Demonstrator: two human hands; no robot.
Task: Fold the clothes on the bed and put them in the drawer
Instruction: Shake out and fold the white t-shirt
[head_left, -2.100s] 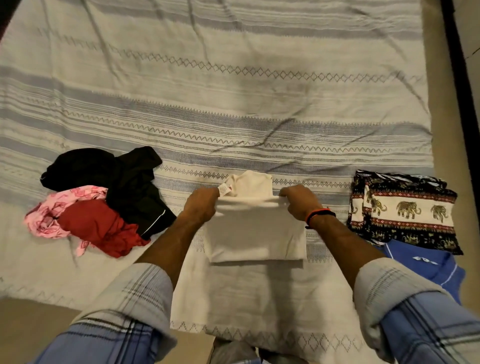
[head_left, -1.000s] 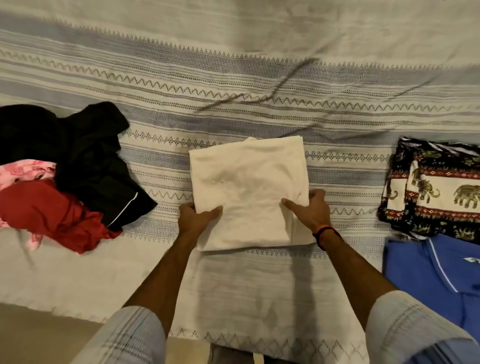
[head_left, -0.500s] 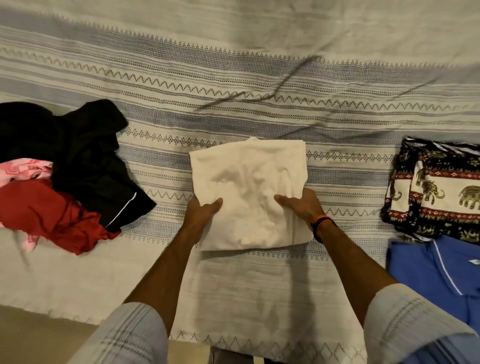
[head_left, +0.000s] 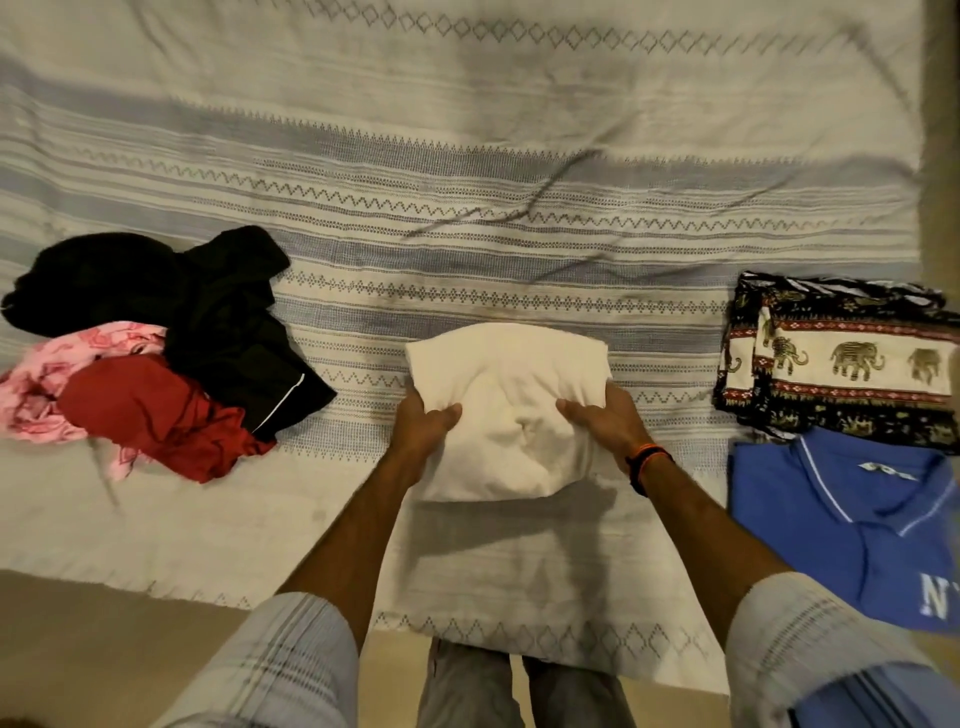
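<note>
Head view, and both hands are on the folded cream garment (head_left: 506, 410), held just above the striped bedspread (head_left: 467, 218) near the bed's front edge, its shadow underneath. The left hand (head_left: 423, 423) grips the left side, thumb on top and fingers tucked under; the right hand (head_left: 602, 421) clamps the right side the same way.

The risk here looks plain: the bundle is bulging in the middle and puckering between the thumbs, so a squeeze too hard, or a one-sided carry, could let the layers slide and the fold spring open. It's soft, limp cloth with no stiffness of its own.

To the left sits an unfolded heap: a black garment (head_left: 208, 312), a pink floral piece (head_left: 62, 374) and a crumpled red one (head_left: 156, 415), all overlapping. On the right, elephant-print trousers (head_left: 852, 364) lie folded flat, with a smooth blue polo shirt (head_left: 852, 519) just in front. No drawer is in sight.
</note>
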